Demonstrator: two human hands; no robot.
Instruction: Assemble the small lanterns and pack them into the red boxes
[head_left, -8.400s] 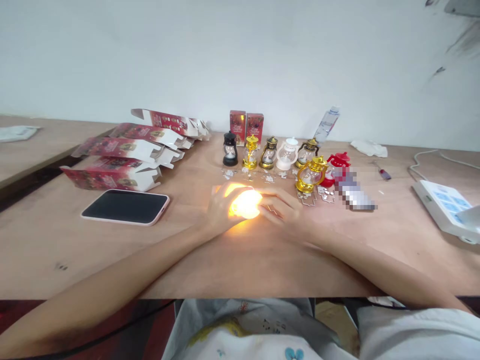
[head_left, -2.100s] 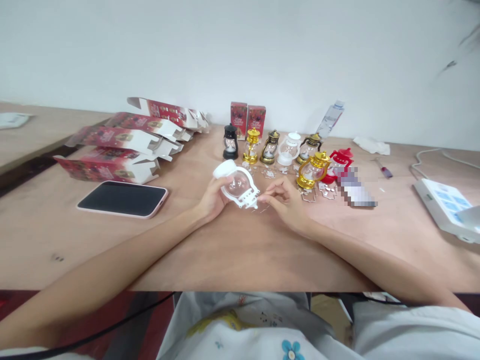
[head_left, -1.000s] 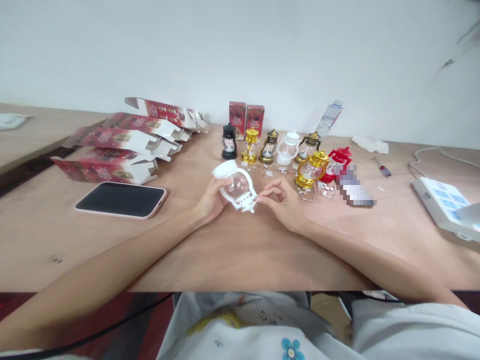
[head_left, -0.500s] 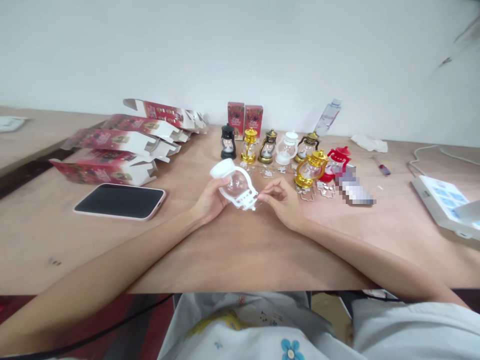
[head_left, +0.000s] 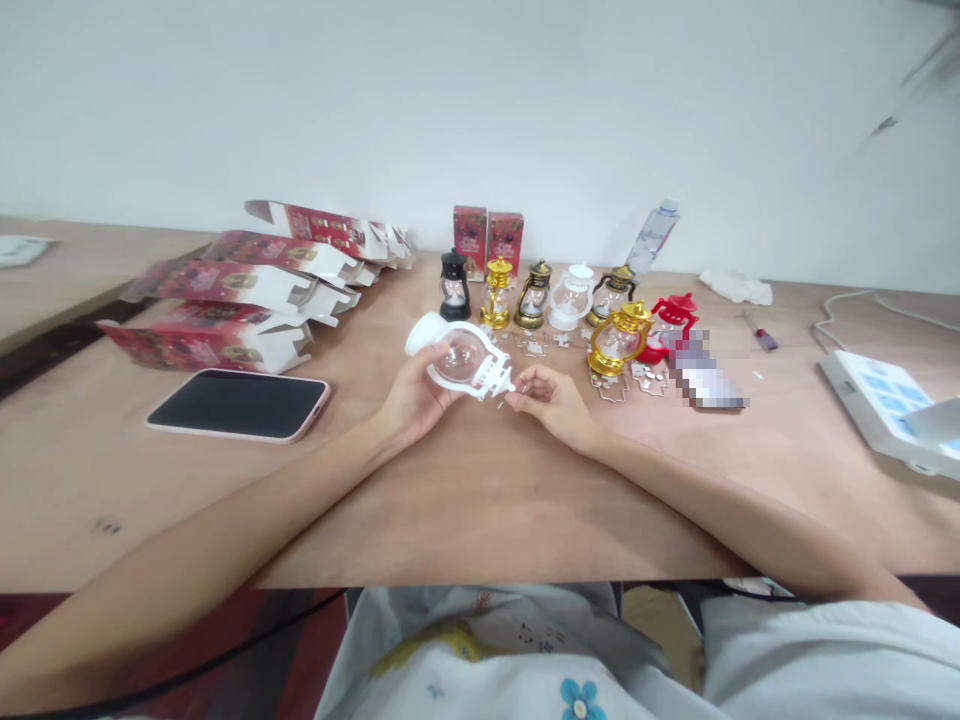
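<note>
A small white lantern [head_left: 466, 360] with a clear globe lies tilted on its side in the air, its top pointing right. My left hand [head_left: 420, 395] is closed around its base end. At the lantern's top, the thumb and fingers of my right hand [head_left: 551, 405] pinch a thin wire, mostly hidden by the fingertips. Behind my hands stand a black lantern [head_left: 454, 286], a gold lantern [head_left: 496, 294], a bronze lantern [head_left: 534, 296] and another white lantern [head_left: 571, 298]. Nearer on the right are a second gold lantern [head_left: 619, 340] and a red lantern [head_left: 675, 325].
Bent wire pieces [head_left: 611, 390] lie by the lanterns. Open red boxes [head_left: 217, 335] and a phone [head_left: 238, 403] are on the left. At the back stand red cartons [head_left: 505, 240] and a leaning bottle [head_left: 654, 235]. A screwdriver [head_left: 766, 340] and white device [head_left: 874, 405] are right.
Both hands have shifted slightly left with the white lantern, which has turned closer to level. My right fingers remain pinched at its top.
</note>
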